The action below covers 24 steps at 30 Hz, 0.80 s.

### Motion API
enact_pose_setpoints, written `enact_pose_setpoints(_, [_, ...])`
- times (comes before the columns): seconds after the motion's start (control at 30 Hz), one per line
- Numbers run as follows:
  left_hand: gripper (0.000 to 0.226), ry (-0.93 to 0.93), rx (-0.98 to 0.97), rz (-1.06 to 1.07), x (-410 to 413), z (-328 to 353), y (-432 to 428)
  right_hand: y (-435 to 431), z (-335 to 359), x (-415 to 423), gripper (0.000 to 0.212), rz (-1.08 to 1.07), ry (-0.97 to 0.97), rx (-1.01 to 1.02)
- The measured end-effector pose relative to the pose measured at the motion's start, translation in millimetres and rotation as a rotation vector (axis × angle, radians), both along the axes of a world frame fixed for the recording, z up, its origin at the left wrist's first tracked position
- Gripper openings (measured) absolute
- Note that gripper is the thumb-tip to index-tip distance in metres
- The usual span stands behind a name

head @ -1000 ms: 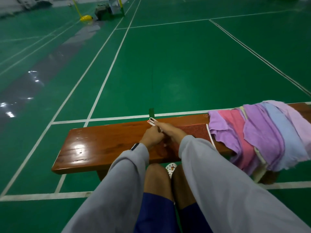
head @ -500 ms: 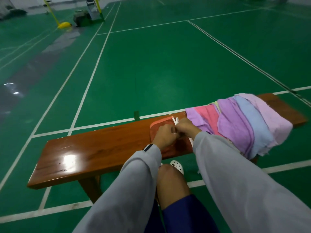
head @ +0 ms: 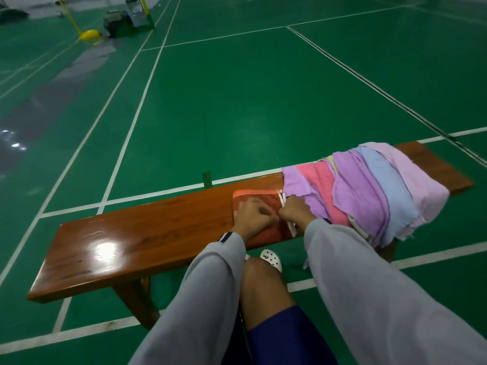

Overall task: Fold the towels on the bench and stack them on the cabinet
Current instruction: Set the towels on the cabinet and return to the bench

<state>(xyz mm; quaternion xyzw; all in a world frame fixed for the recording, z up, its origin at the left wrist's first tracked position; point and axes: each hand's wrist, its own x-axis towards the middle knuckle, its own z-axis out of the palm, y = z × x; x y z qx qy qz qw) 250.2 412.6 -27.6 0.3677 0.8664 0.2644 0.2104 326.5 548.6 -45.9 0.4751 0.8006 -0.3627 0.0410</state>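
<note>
An orange towel (head: 259, 197) with a white striped edge lies flat on the wooden bench (head: 137, 243), just left of a heap of towels (head: 369, 191) in purple, pink and pale blue. My left hand (head: 251, 216) rests on the orange towel with its fingers curled at the cloth. My right hand (head: 293, 210) sits beside it and pinches the towel's white-striped right edge. The heap drapes over the bench's near side. No cabinet is in view.
The bench stands on a green sports floor with white court lines. A yellow net-post base (head: 89, 35) and dark equipment (head: 118, 22) sit far back left. My knees and a white shoe (head: 271, 259) are under the bench's near edge.
The orange towel, earlier bunched between my hands, now lies spread flat. My hands have shifted right along the bench, up against the towel heap. The camera has swung right.
</note>
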Motion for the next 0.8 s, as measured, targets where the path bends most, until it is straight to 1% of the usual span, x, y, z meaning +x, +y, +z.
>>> enact_pose_setpoints(0.03, [0.018,0.029,0.042,0.104,-6,-4,-4,-1,1,1,0.044,-0.014,0.028,-0.059])
enact_pose_setpoints(0.07, [0.027,0.024,0.050,0.232,-9,-1,-9,-1,0,-1,0.047,-0.026,0.068,-0.138])
enact_pose_setpoints(0.1, [0.041,-0.028,0.032,0.372,-16,-9,-11,-2,-2,-4,0.051,-0.046,0.101,-0.213])
enact_pose_setpoints(0.13, [0.057,-0.147,-0.003,0.513,-22,-12,-13,-2,-2,-5,0.057,-0.054,0.126,-0.266])
enact_pose_setpoints(0.17, [0.072,-0.326,0.008,0.642,-28,-16,-14,-5,-1,-7,0.063,-0.072,0.132,-0.310])
enact_pose_setpoints(0.2, [0.082,-0.527,0.055,0.727,-33,-20,-16,-7,-4,-9,0.066,-0.076,0.153,-0.352])
enact_pose_setpoints(0.23, [0.088,-0.696,0.115,0.757,-39,-24,-19,-9,-3,-12,0.064,-0.098,0.177,-0.409])
enact_pose_setpoints(0.3, [0.092,-0.900,0.182,0.719,-43,-23,-25,-16,1,-18,0.051,-0.162,0.228,-0.583])
enact_pose_setpoints(0.4, [0.103,-1.005,0.224,0.669,-49,-14,-33,-21,17,-25,0.028,-0.153,0.227,-0.761])
enact_pose_setpoints(0.43, [0.097,-1.013,0.285,0.655,-55,-12,-35,-21,22,-28,0.024,-0.150,0.245,-0.775])
enact_pose_setpoints(0.47, [0.086,-1.006,0.361,0.633,-60,-5,-38,-21,29,-33,0.024,-0.153,0.290,-0.788])
enact_pose_setpoints(0.53, [0.067,-0.989,0.523,0.555,-74,6,-43,-20,43,-46,0.031,-0.187,0.440,-0.772])
enact_pose_setpoints(0.6, [0.064,-0.943,0.630,0.523,-91,10,-47,-20,50,-61,0.041,-0.207,0.557,-0.723])
enact_pose_setpoints(0.63, [0.067,-0.908,0.642,0.543,-99,9,-49,-22,47,-68,0.038,-0.205,0.563,-0.697])
enact_pose_setpoints(0.67, [0.071,-0.860,0.599,0.576,-106,6,-52,-25,43,-73,0.033,-0.210,0.551,-0.666])
enact_pose_setpoints(0.7, [0.076,-0.805,0.514,0.611,-111,2,-56,-28,34,-78,0.031,-0.210,0.488,-0.576])
enact_pose_setpoints(0.73, [0.080,-0.712,0.396,0.630,-115,-3,-61,-30,22,-83,0.033,-0.188,0.392,-0.447])
enact_pose_setpoints(0.8, [0.076,-0.412,0.196,0.568,-120,-19,-72,-36,-5,-88,0.045,-0.110,0.157,-0.132])
